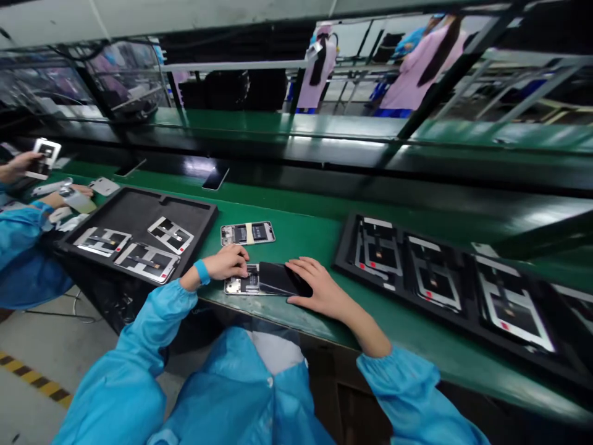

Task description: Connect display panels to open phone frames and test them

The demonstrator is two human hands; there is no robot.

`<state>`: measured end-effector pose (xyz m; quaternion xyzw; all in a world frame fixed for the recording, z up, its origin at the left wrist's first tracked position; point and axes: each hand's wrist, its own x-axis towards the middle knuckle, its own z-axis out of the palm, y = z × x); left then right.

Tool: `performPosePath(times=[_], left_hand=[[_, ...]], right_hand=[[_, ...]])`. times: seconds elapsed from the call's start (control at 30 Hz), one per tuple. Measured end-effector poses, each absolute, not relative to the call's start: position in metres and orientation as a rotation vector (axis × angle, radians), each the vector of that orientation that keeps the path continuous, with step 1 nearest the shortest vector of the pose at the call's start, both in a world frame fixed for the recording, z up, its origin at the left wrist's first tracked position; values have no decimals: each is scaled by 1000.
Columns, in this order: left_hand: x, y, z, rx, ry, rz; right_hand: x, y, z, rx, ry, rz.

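Note:
An opened smartphone body lies near the bench's front edge, with its battery and inner parts partly bare. Over its right half a black phone screen rests at a tilt. My right hand grips that screen at its right end, thumb along the near edge and fingers along the far one. With curled fingertips, my left hand presses into the open left part of the body; whatever those fingers pinch is hidden. Just behind, a second opened phone body has a pale strip across its battery.
A black foam tray with several screen parts stands left. Another long black tray of screen parts stands right. Behind lies a dark phone. At far left, a co-worker's hand holds a white-framed panel.

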<state>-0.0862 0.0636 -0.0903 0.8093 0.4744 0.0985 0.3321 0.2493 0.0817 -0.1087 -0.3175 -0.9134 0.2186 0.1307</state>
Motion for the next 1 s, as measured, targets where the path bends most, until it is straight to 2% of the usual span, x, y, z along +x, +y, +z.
performPosePath(times=[0.1, 0.3, 0.43, 0.6, 0.77, 1.0], left_hand=[[-82, 57, -85, 2087, 1264, 302], [-61, 14, -52, 1985, 1115, 996], [-63, -9, -31, 1902, 1203, 1181], [-129, -5, -17, 1746, 1546, 1083], [-234, 25, -3, 1287, 2115, 964], [-303, 52, -22, 1291, 2231, 812]], right_hand=[[251, 83, -108, -896, -2570, 671], [230, 72, -82, -868, -2335, 877], [174, 67, -57, -787, -2279, 1204], [111, 74, -44, -674, -2206, 1773], [100, 87, -56, -701, -2007, 1703], [154, 90, -83, -949, -2004, 1562]])
